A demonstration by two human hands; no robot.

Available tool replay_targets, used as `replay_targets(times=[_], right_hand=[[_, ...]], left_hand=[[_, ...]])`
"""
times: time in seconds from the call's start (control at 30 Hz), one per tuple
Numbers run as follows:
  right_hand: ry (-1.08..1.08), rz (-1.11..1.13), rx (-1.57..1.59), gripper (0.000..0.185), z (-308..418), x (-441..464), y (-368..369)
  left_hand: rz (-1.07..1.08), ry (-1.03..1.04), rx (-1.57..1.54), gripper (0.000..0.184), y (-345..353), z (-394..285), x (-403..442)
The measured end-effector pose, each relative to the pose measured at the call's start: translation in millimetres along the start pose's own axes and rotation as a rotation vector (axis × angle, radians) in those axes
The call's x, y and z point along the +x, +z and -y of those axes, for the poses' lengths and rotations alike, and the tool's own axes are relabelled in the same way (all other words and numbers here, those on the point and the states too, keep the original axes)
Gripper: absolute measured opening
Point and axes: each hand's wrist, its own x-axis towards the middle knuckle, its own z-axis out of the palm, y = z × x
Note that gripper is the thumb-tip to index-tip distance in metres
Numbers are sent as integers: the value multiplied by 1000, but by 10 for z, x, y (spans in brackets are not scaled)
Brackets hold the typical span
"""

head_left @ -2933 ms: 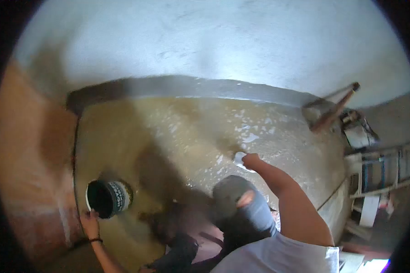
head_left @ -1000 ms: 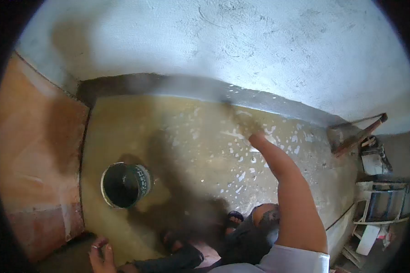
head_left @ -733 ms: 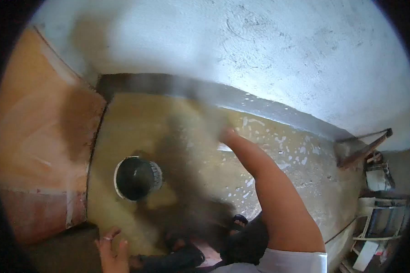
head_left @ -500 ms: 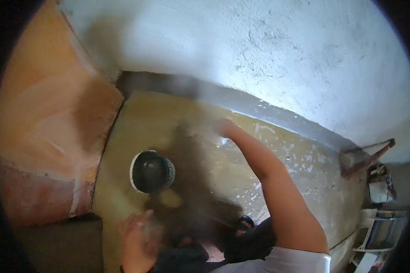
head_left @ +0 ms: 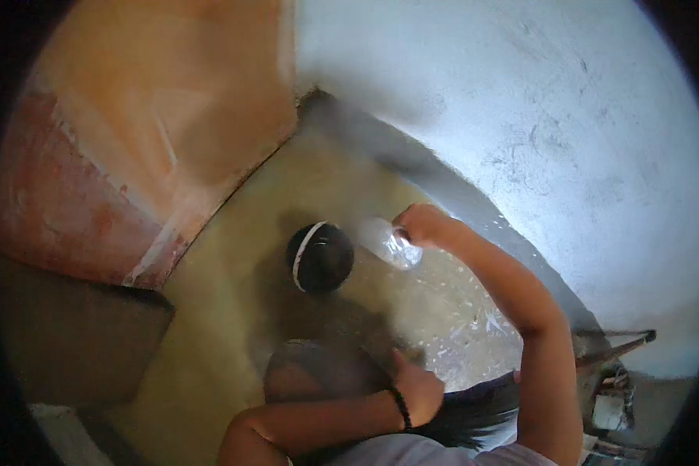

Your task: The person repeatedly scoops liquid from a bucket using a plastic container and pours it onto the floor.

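My right hand (head_left: 423, 224) is stretched forward over the floor, its fingers closed on a clear, shiny plastic container (head_left: 398, 250). To the left of that container stands a dark bucket (head_left: 330, 260) with a pale curved band across it. Nearer my body, my left hand (head_left: 419, 392) is closed with the thumb raised and a black beaded bracelet (head_left: 400, 408) at the wrist. Whatever its fingers hold, if anything, is hidden. A grey blur on the lens covers part of the middle.
White splashes mark the wet floor (head_left: 450, 334). A white wall (head_left: 520, 116) rises at the right and an orange-and-red wall (head_left: 171, 93) at the left. A brown block (head_left: 70, 334) sits lower left; a wooden piece (head_left: 613, 351) leans at the right.
The view has turned, so the bucket appears further right. My left hand has moved right across my lap and closed. The clear container in my right hand now shows plainly.
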Motion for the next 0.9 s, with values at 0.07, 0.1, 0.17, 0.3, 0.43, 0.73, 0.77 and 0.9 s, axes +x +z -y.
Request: replay_targets(times=[0.07, 0.1, 0.17, 0.3, 0.43, 0.73, 0.77, 0.9], right_hand=[[-27, 187, -79, 16, 324, 264, -35], [-36, 364, -150, 16, 484, 397, -49], [-62, 404, -321, 21, 790, 531, 8], [-37, 202, -46, 23, 1018, 802, 190], [-143, 163, -127, 19, 1285, 834, 102], [-77, 157, -95, 16, 857, 390, 307], [-63, 149, -69, 19, 630, 200, 385], [162, -393, 286, 11, -641, -855, 1407]], left_hand=[[-82, 70, -29, 18, 108, -17, -58], [-151, 149, -43, 17, 133, -18, -57], [-38, 121, -80, 17, 90, -55, 9], [204, 81, 29, 31, -105, -72, -7], [291, 98, 45, 34, -40, 26, 35], [-81, 154, -48, 36, -61, 273, -162], [-61, 178, -34, 36, -133, 307, -190], [76, -72, -66, 41, -170, 619, -143]])
